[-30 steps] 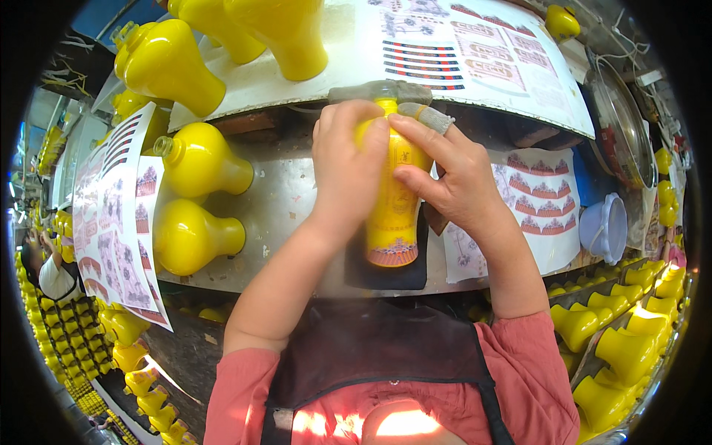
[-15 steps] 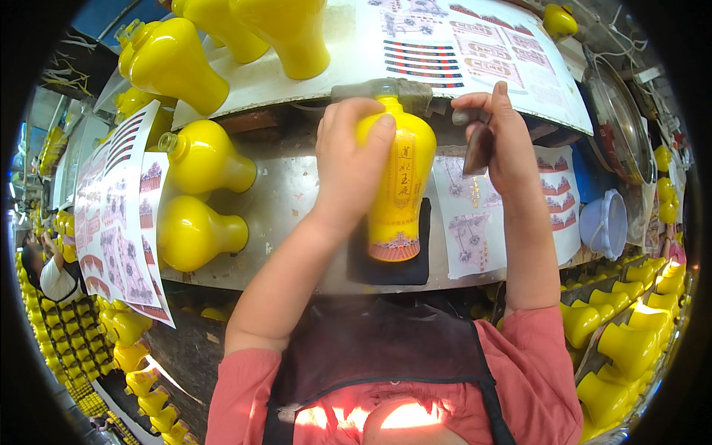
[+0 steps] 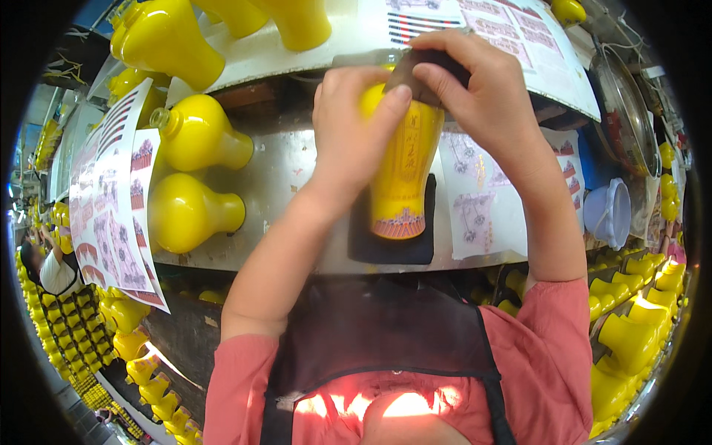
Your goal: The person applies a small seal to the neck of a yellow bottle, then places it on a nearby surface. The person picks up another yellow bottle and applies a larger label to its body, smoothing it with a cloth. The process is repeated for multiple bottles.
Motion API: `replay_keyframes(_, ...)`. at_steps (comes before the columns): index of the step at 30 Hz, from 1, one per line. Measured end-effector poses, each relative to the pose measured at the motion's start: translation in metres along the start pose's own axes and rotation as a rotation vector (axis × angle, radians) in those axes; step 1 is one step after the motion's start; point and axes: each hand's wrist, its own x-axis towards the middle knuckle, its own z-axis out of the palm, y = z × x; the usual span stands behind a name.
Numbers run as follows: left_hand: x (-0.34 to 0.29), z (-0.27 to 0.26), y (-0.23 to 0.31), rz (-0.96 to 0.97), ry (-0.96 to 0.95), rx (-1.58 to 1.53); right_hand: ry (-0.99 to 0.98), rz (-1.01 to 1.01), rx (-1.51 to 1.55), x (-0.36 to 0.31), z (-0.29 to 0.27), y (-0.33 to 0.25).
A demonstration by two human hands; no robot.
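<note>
A glossy yellow bottle lies with its neck away from me, printed decals down its face and a patterned band round its base. My left hand is closed round its shoulder, the thumb lying across the top. In my right hand is a dark brown flat scraper, pinched between thumb and fingers and laid against the bottle's upper right shoulder. The scraper and the right hand hide most of the neck. Under the base is a black pad on the metal worktop.
Two plain yellow bottles lie left on the worktop, beside propped decal sheets. Another decal sheet lies right of the pad. More bottles stand on the white raised board. A pale bucket is at the right; a person works far left.
My right hand has swung left with the scraper, from apart at the right onto the bottle's shoulder. My left thumb has shifted slightly right; the left hand keeps its hold on the bottle.
</note>
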Motion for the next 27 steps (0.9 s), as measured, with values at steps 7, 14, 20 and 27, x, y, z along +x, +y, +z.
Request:
replay_keyframes(7, 0.006, -0.003, -0.006, -0.237, -0.031, -0.334, 0.073, -0.399, -0.279, -0.056, 0.001, -0.044)
replay_keyframes(14, 0.003, -0.005, -0.003, -0.308, -0.032, -0.609, 0.016, -0.482, -0.215, -0.084, 0.017, -0.071)
replay_keyframes(20, -0.007, -0.003, 0.004, 0.049, -0.017, 0.023, -0.1, -0.484, -0.124, -0.081, 0.014, -0.09)
replay_keyframes(27, -0.008, 0.004, -0.009, 0.012, -0.014, -0.095, -0.197, -0.378, 0.184, -0.096, 0.009, -0.067)
